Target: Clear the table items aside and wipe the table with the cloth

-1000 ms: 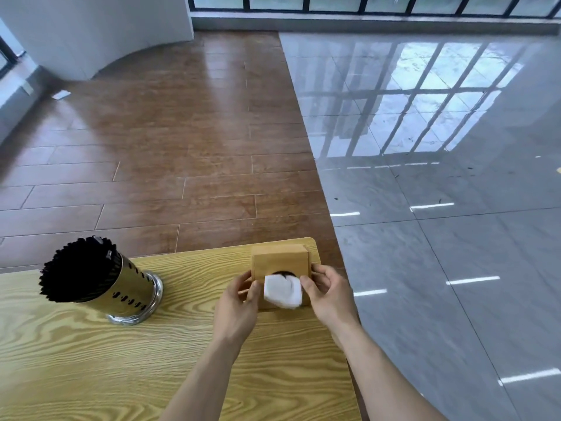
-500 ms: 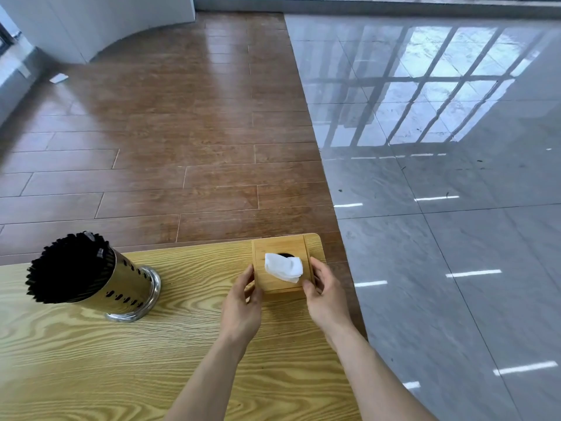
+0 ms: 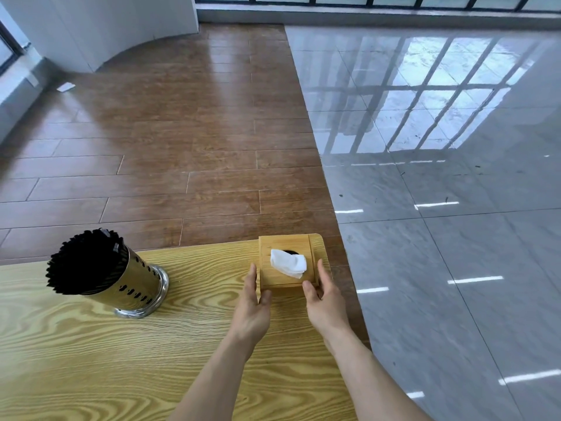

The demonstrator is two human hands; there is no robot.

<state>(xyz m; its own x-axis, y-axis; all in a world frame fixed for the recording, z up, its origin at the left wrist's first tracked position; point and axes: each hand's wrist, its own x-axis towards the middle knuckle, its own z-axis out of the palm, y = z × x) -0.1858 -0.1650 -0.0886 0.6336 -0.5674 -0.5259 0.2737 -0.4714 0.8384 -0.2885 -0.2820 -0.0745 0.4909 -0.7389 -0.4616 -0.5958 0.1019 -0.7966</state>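
One tissue atop wooden box.

An eatery: chopstick holder and tissue box on wooden table.

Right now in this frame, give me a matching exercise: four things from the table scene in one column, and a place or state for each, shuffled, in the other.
Things:
1. square wooden tissue box
2. white tissue
3. perforated metal holder full of black sticks
4. yellow wood-grain table

Places or states:
A. sticking up out of a dark round hole
B. standing at the left, away from both hands
C. at the far right corner, between the left hand and right hand
D. bearing everything else

Pairs: 1-C, 2-A, 3-B, 4-D
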